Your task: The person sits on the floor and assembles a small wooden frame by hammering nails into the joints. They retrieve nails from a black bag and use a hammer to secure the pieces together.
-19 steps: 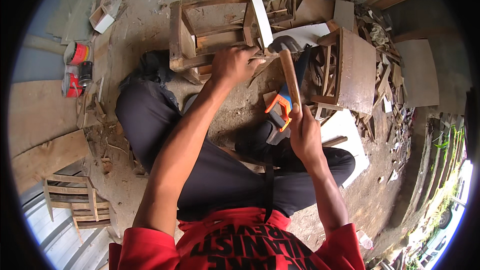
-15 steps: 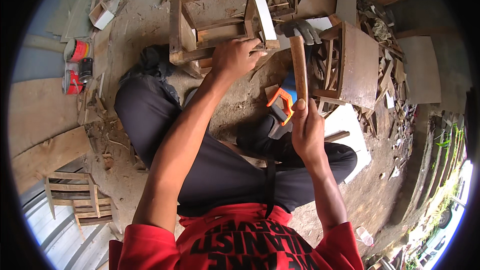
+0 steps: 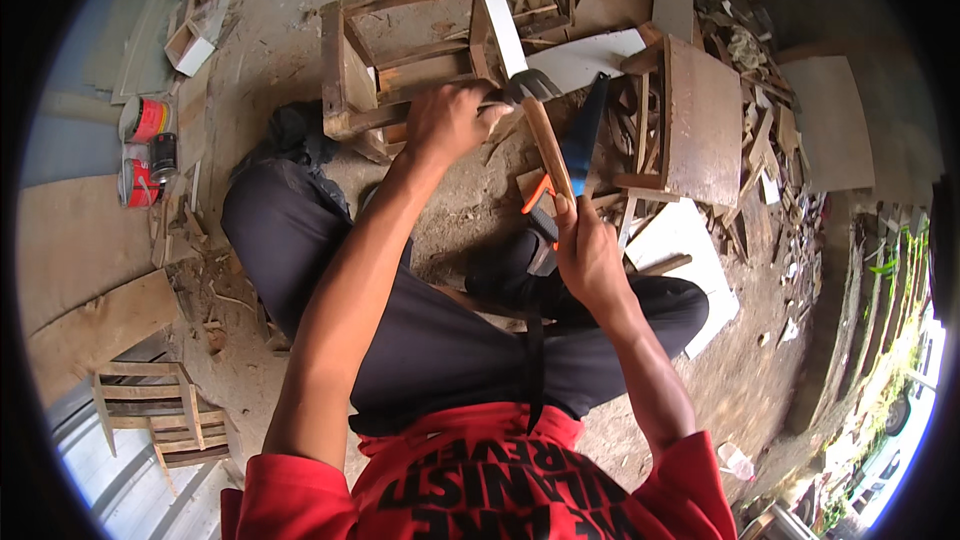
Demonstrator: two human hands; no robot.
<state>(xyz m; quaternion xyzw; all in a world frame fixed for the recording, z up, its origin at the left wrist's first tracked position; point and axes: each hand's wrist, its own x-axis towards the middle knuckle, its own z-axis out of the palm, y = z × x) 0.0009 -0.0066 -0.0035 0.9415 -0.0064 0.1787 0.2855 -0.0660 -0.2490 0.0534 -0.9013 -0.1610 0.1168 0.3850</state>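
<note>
Item: hammer, my right hand wrapped around its handle, head at the wooden frame. Left hand clasps the frame rail. Step, I judge: striking; next needs steady aim.

Not much packaging around me. Off to my far left on the ground there's a round red tin lying on its side, with a white band around it. Just below it stands a small dark can, and touching that is another red can with a white label, partly hidden. Further up on the left sits a small open cardboard box, pale brown and whitish, tilted among the wood scraps. Down at the lower right, a crumpled clear plastic wrapper with a bit of pink lies on the dirt.
</note>
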